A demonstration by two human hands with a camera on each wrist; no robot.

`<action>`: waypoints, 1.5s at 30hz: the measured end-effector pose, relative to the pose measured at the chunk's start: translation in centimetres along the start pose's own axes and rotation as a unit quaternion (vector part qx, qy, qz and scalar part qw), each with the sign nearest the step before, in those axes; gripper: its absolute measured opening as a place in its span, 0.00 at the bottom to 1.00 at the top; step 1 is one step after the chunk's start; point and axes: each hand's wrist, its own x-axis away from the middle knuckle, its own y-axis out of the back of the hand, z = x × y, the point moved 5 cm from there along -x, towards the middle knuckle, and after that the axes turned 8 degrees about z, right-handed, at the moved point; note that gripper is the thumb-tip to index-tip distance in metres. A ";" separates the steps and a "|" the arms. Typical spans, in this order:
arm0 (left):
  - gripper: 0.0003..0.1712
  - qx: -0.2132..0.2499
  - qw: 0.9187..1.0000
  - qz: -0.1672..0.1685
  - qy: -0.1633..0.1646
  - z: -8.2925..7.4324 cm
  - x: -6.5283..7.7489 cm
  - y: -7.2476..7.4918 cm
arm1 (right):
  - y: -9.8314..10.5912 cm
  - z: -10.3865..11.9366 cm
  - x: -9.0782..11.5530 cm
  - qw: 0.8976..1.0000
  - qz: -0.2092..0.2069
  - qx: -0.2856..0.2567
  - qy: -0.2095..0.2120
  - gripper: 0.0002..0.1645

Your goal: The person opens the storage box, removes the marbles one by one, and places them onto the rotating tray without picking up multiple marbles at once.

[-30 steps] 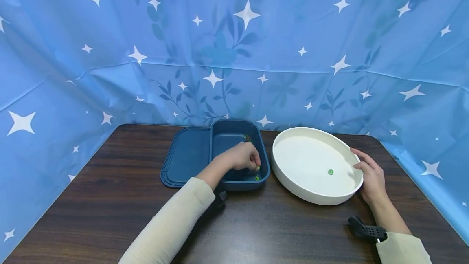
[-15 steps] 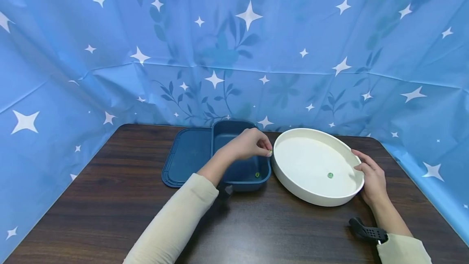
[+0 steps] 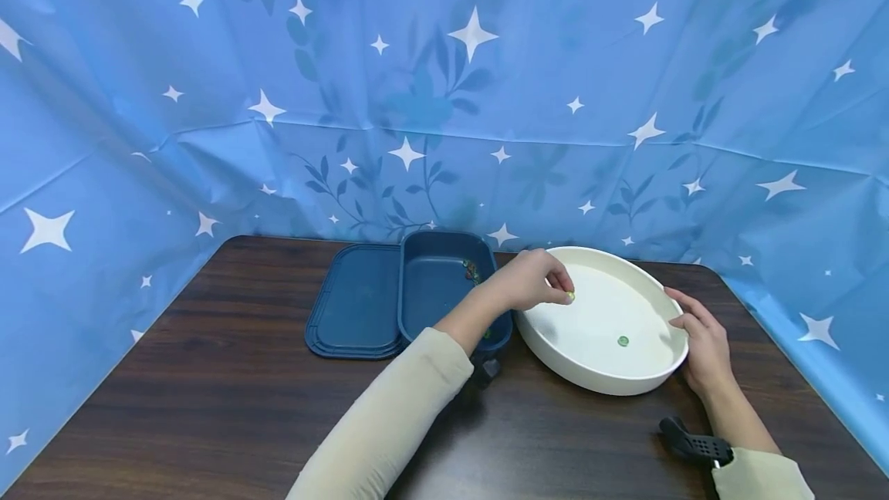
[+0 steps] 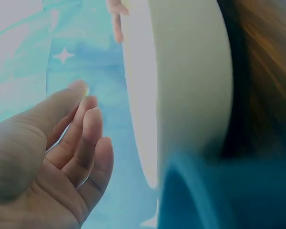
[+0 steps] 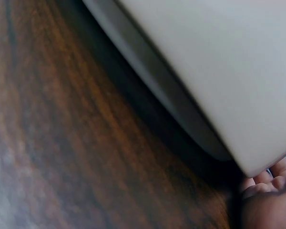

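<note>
My left hand (image 3: 529,281) is over the left part of a round white tray (image 3: 590,379), pinching a small yellowish-green piece (image 4: 86,91) between thumb and fingertips. The piece is too small to show its kind. On the tray floor lies one small round green piece (image 3: 623,341). My right hand (image 3: 707,342) grips the tray's right rim, the thumb at the edge and the other fingers curled against the outer wall. Left of the tray stands a dark blue box (image 3: 432,292), partly covered by my left forearm, with several small coloured pieces (image 3: 471,271) along its right side.
A flat dark blue lid (image 3: 357,301) lies against the box's left side. All stand toward the back of a dark wooden table (image 3: 208,376). Behind it hangs a blue cloth (image 3: 444,99) with white stars. The box and tray stand close side by side.
My left hand has lifted a small piece out of the blue box and carried it right, across to above the white tray. My right hand stays on the rim.
</note>
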 end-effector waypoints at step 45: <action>0.02 0.010 0.993 -0.048 0.110 0.4 -8.2 -9.1 | 0.1 0.6 0.0 0.999 -0.027 0.017 -0.002 0.35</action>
